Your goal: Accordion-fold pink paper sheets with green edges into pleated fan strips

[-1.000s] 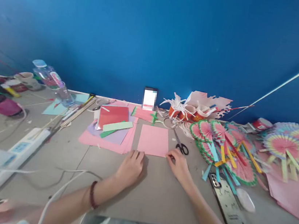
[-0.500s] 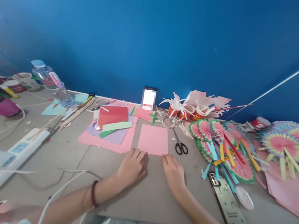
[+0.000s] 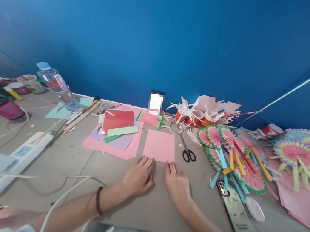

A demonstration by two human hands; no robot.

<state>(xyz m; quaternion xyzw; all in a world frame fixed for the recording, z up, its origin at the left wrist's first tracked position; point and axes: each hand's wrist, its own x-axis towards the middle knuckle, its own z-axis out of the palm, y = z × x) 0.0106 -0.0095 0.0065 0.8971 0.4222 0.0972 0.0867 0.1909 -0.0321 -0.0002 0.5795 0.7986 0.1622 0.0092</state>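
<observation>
A square pink sheet of paper (image 3: pixel 160 146) lies flat in front of me. My left hand (image 3: pixel 139 175) rests at its lower left corner, fingertips on the near edge and fingers loosely bent. By the lower right corner lies my right hand (image 3: pixel 177 183), its fingers extended toward the edge and its thumb hidden. Neither hand lifts the sheet. Black-handled scissors (image 3: pixel 189 156) lie just right of the paper. Behind it is a pleated pink strip with green edges (image 3: pixel 150 119).
Stacked coloured papers (image 3: pixel 113 152) lie left, with a bottle (image 3: pixel 59 85) and a power strip (image 3: pixel 14 162) beyond. On the right are pleated paper fans (image 3: pixel 295 151), a patterned phone (image 3: pixel 237 214) and a white mouse (image 3: pixel 255 210). Red paper cups (image 3: pixel 208 119) stand at the back.
My two hands have slid slightly toward each other along the paper's near edge. The sheet stays flat in the same place; the whole view has shifted a little.
</observation>
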